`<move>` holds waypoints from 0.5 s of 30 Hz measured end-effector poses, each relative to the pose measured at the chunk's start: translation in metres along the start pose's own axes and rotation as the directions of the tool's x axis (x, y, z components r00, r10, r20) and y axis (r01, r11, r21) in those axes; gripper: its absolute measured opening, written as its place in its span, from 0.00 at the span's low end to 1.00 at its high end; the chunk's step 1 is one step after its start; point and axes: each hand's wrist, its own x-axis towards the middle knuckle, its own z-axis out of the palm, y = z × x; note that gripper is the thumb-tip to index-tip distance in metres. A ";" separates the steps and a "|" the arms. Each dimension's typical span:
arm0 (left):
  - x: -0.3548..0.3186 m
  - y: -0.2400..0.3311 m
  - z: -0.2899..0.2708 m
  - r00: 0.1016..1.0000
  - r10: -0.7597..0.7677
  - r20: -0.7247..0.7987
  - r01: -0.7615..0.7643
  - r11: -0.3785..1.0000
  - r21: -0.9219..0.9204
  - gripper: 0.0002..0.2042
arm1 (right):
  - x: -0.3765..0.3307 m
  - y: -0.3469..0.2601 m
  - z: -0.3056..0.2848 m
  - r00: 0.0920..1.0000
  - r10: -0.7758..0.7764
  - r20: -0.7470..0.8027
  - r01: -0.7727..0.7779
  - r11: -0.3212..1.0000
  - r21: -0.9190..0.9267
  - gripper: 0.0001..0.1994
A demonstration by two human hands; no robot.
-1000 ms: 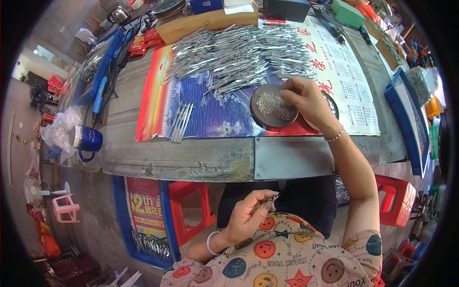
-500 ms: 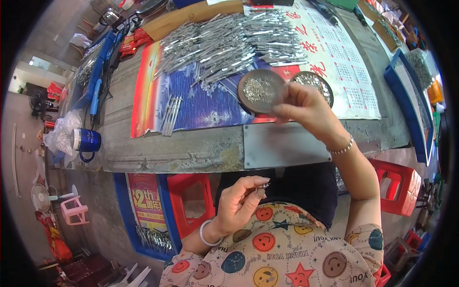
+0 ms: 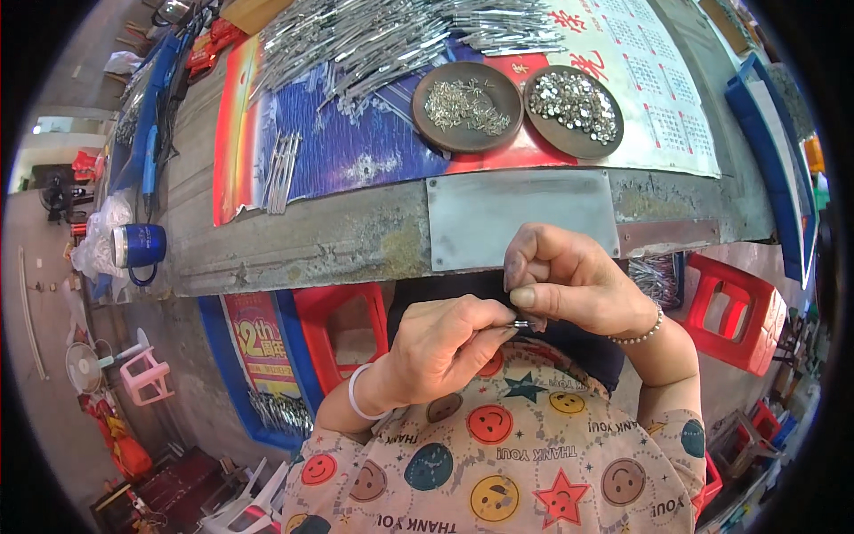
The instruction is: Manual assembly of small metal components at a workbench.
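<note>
My left hand [image 3: 427, 351] is closed in a pinch on a slim silver metal piece [image 3: 520, 324], whose end pokes out past the fingertips. Right beside that end, my right hand [image 3: 569, 280] has its thumb and forefinger pressed together. Whatever they hold, if anything, is too small to make out. Both hands are over my lap, just off the table's front edge. Beyond them stand a brown dish [image 3: 425, 132] of tiny silver pins and another brown dish [image 3: 569, 149] of small round silver parts.
A heap of slim metal pieces [image 3: 356, 44] covers the far table, with several more pieces [image 3: 282, 169] at the left. A metal plate [image 3: 525, 218] lies along the front edge. A blue mug [image 3: 140, 246] stands left; a blue tray [image 3: 774, 160] lies right.
My right hand has come back from the dishes to my left hand's fingertips. My left hand has risen slightly and moved right, still pinching the metal piece. The view has shifted.
</note>
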 end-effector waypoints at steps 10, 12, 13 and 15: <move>-0.002 -0.006 0.001 0.997 0.072 0.026 -0.071 0.997 -0.007 0.09 | 0.006 0.017 0.000 1.000 -0.003 0.024 0.002 1.000 0.029 0.07; -0.002 -0.008 -0.001 0.997 0.075 0.032 -0.075 0.997 -0.010 0.10 | 0.006 0.017 0.001 0.999 0.002 0.034 -0.003 1.000 0.014 0.07; -0.003 -0.010 -0.001 0.997 0.076 0.028 -0.076 0.997 -0.005 0.09 | 0.007 0.015 0.004 1.000 0.014 0.023 -0.014 0.999 0.035 0.07; -0.004 -0.011 -0.003 0.997 0.074 0.022 -0.074 0.997 0.000 0.09 | 0.009 0.015 0.004 1.000 0.029 0.013 -0.029 0.998 0.056 0.07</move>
